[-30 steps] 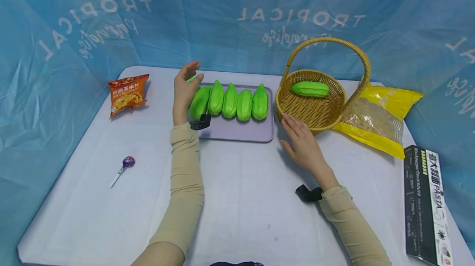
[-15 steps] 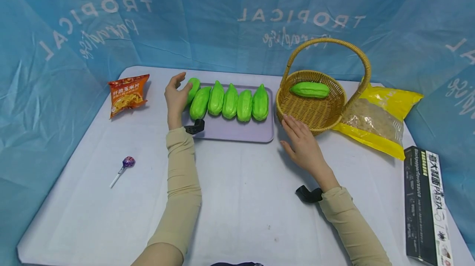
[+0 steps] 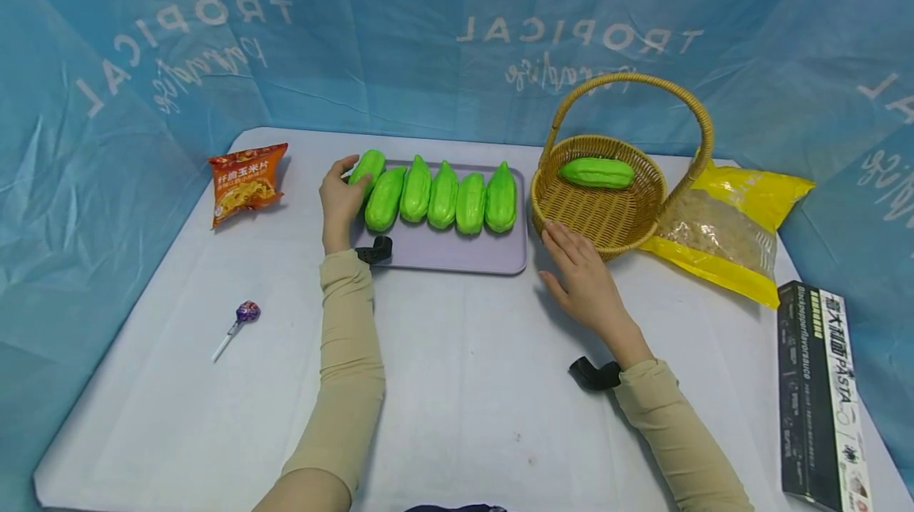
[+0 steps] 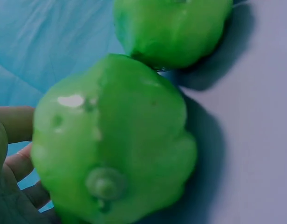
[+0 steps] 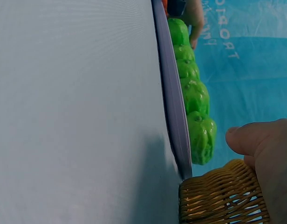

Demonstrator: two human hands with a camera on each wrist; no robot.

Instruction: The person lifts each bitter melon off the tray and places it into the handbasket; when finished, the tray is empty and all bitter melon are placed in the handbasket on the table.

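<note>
Left hand (image 3: pixel 339 196) curls round the glossy, ridged green gourd (image 3: pixel 367 167) at the tray's (image 3: pixel 457 254) left end; fingers partly hidden. Right hand (image 3: pixel 584 278) lies flat, fingers relaxed, right of the tray.

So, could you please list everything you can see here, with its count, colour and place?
green gourds on the tray: six, bright green, in a row; the leftmost one is gripped by the left hand
green gourd in the basket: one, bright green
tray: one, pale lilac, at table centre
basket: one, tan wicker with a handle, right of the tray
snack bag: one, orange, far left
lollipop: one, purple wrapper, near left
yellow bag: one, behind the basket
pasta box: one, black, right edge
table: one, white
backdrop: one, blue
left hand: grips the leftmost gourd
right hand: flat beside the basket
</note>
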